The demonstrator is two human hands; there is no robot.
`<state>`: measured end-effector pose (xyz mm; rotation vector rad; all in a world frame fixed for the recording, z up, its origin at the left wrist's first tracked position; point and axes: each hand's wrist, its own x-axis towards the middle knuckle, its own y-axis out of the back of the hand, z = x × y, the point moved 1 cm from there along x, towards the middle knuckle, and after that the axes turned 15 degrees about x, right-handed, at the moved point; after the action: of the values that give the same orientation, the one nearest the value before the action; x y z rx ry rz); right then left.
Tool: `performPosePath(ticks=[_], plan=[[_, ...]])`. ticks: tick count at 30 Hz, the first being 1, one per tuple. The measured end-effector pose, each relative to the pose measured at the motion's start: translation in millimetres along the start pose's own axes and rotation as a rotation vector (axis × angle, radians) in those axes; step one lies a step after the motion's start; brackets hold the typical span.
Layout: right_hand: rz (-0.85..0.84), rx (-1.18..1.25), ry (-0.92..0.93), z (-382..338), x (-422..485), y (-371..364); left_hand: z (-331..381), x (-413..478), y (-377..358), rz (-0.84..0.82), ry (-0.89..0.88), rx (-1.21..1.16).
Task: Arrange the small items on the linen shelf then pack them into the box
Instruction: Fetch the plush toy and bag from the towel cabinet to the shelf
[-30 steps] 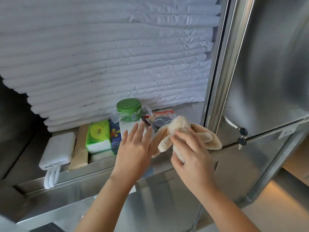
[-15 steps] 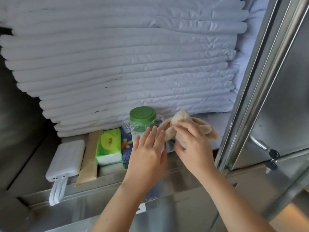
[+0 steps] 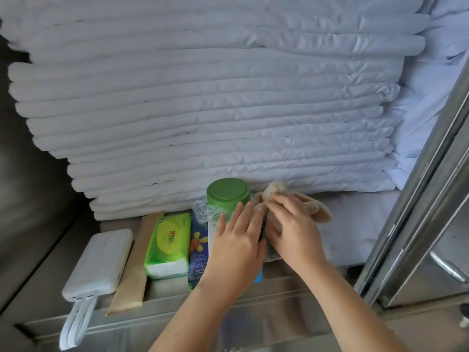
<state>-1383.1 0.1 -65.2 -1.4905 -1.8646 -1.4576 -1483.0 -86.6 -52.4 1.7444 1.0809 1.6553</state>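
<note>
Small items lie in a row on the metal shelf [image 3: 253,295]: a white power bank [image 3: 101,260] with looped cables at the left, a flat brown packet [image 3: 137,262], a green tissue pack [image 3: 168,245], a blue flowered packet [image 3: 198,252] and a jar with a green lid [image 3: 228,191] in clear wrap. My right hand [image 3: 294,229] grips a beige plush toy [image 3: 314,207] right of the jar. My left hand [image 3: 236,247] lies flat with straight fingers against the jar's front, covering what is below it.
A tall stack of folded white linen [image 3: 203,110] fills the shelf behind the items. A steel cabinet door [image 3: 431,224] with a handle stands open at the right. The shelf's raised front lip [image 3: 177,316] runs under my wrists.
Both hands have moved deeper onto the shelf. The plush toy has gone from the shelf's front edge to beside the jar, now covering the small packet that showed there earlier.
</note>
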Motion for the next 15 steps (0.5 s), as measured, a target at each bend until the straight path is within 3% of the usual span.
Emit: performPosePath(ticks=[15], plan=[[-0.268, -0.224, -0.073, -9.8, -33.5, 26.2, 11.5, -11.8, -6.8, 0.028, 0.005, -0.065]])
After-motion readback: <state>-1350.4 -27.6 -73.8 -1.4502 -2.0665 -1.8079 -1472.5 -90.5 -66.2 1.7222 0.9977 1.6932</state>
